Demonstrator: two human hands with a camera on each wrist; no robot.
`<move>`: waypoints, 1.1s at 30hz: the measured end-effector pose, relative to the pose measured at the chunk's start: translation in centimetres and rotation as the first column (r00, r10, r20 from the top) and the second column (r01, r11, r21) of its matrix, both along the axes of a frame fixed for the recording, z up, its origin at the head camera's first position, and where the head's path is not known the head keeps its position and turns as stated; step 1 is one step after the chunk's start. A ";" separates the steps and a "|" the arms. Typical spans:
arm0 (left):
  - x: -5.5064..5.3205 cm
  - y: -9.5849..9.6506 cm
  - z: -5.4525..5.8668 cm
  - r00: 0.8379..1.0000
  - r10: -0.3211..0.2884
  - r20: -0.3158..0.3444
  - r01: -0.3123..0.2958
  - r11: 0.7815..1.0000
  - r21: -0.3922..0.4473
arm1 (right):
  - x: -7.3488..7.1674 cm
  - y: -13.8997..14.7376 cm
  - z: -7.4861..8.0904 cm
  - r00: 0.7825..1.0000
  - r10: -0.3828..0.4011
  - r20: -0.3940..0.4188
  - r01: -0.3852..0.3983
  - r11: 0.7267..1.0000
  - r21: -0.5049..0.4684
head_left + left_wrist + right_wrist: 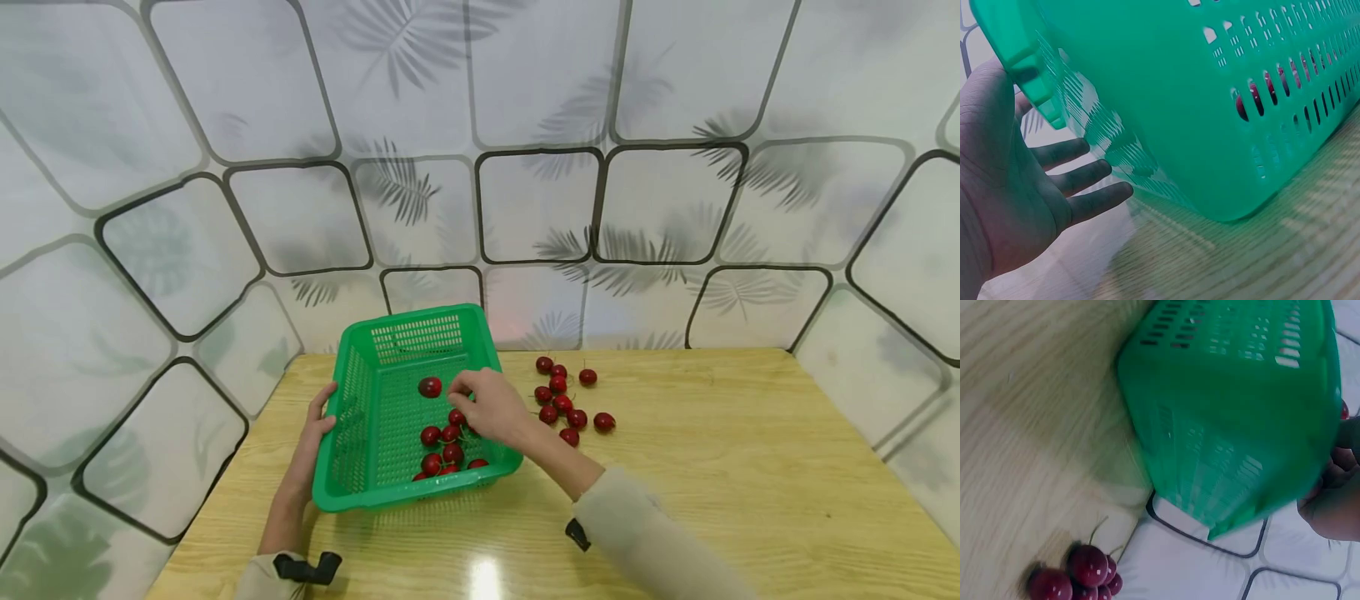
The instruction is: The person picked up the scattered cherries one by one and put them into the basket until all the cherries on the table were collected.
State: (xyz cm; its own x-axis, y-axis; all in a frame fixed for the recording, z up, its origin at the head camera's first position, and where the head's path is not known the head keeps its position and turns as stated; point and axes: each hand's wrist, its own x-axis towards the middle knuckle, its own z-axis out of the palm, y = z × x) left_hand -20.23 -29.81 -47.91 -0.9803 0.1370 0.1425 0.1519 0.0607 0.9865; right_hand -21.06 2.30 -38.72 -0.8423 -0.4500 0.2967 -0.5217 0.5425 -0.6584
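Observation:
A green plastic basket (408, 313) with slotted walls stands on the table, several dark red cherries (452, 453) inside toward its near right corner. My left hand (309, 433) is at the basket's left side, fingertips right at the rim; in the left wrist view its fingers (1082, 178) are extended beside the outer wall. Over the right part of the basket is my right hand (491, 406), fingers loosely bent, thumb apart, nothing visible between them. Just left of its fingertips is a single blurred cherry (430, 387). The rim partly hides the right hand (1335, 509) in the right wrist view.
Right of the basket, several more cherries (562, 404) with stems lie in a loose group on the wooden table (712, 467). A patterned cloth (540, 208) hangs behind and around the table. Dark straps (303, 569) circle the sleeve cuffs.

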 end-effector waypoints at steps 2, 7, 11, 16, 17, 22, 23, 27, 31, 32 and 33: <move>-0.1 0.1 0.1 1.000 -0.003 0.006 0.003 1.000 0.004 | 0.1 -0.9 -0.4 1.000 0.022 -0.004 -0.022 0.998 0.061; -0.2 0.2 0.2 1.000 -0.007 0.011 0.007 1.000 0.008 | 0.0 -2.2 -1.4 0.998 0.059 0.002 -0.058 0.965 0.256; -0.3 0.2 0.4 1.000 -0.007 0.005 0.006 1.000 0.002 | -0.3 -2.6 -2.2 0.997 0.078 0.007 -0.075 0.924 0.375; -0.4 0.2 0.4 1.000 -0.009 0.019 0.009 1.000 0.001 | -0.5 -2.7 -2.7 0.995 0.101 -0.013 -0.084 0.886 0.456; -0.5 0.1 0.4 1.000 -0.010 0.023 0.010 1.000 0.003 | -0.6 -2.7 -2.8 0.994 0.105 -0.015 -0.087 0.882 0.463; -0.7 0.2 0.5 1.000 -0.008 0.027 0.008 1.000 0.005 | -0.8 -2.8 -2.8 0.992 0.125 0.011 -0.115 0.869 0.481; -0.7 0.2 0.5 1.000 -0.010 0.025 0.010 1.000 0.004 | -0.8 -2.9 -2.9 0.992 0.128 0.018 -0.121 0.866 0.486; -0.6 0.3 0.7 1.000 -0.007 0.025 0.007 1.000 0.003 | -0.9 -3.0 -2.9 0.990 0.132 0.043 -0.136 0.855 0.500; -0.5 0.3 1.0 0.999 0.007 0.031 -0.007 1.000 -0.004 | -1.0 -3.0 -2.8 0.989 0.135 0.055 -0.145 0.854 0.500; -0.5 0.3 1.0 0.999 0.009 0.034 -0.009 1.000 -0.006 | -1.0 -3.0 -2.8 0.989 0.136 0.057 -0.146 0.854 0.500; -0.5 0.3 1.1 0.999 0.010 0.037 -0.010 1.000 -0.008 | -1.1 -3.0 -2.8 0.989 0.136 0.060 -0.148 0.854 0.499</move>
